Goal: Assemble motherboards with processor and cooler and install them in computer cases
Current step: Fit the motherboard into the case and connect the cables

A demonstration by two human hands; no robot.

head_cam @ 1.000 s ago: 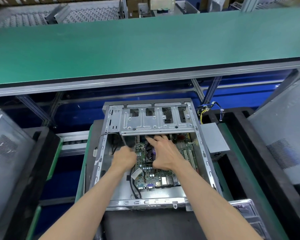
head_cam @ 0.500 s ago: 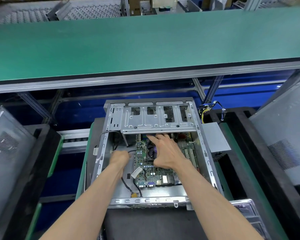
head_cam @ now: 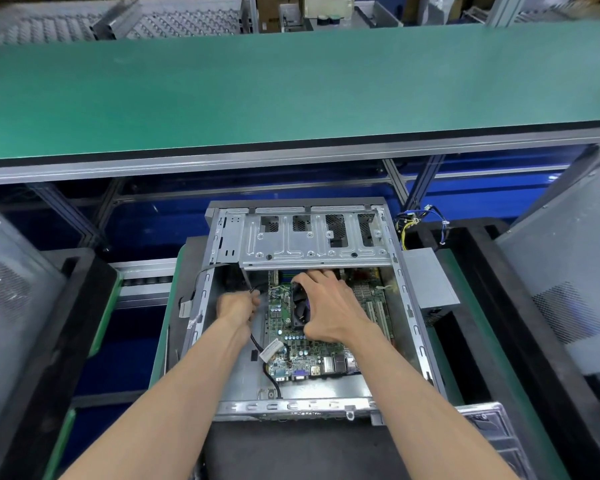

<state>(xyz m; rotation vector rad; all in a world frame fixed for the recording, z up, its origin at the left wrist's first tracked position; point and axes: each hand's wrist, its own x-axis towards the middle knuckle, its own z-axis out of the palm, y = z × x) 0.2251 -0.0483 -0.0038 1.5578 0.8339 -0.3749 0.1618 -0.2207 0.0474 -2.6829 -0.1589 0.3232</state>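
An open grey computer case (head_cam: 413, 327) lies flat in front of me, with its drive cage (head_cam: 309, 244) across the far end. Inside lies a green motherboard (head_cam: 291, 355) with a black cooler fan (head_cam: 300, 306) on it. My right hand (head_cam: 329, 306) grips the cooler from above, thumb at its near side and fingers over its far edge. To the left of the board, my left hand (head_cam: 238, 303) is curled round a black cable (head_cam: 269, 372) that runs down past a white connector (head_cam: 271, 349) to the case's front.
A power supply (head_cam: 430, 282) with loose coloured wires (head_cam: 409, 223) sits at the case's right side. Black foam trays (head_cam: 520, 341) flank the case, with grey side panels (head_cam: 568, 271) leaning at both sides. A green conveyor belt (head_cam: 291, 91) runs across behind.
My left hand has moved left off the motherboard, taking the black cable towards the case's left wall. My right hand has stayed on the cooler.
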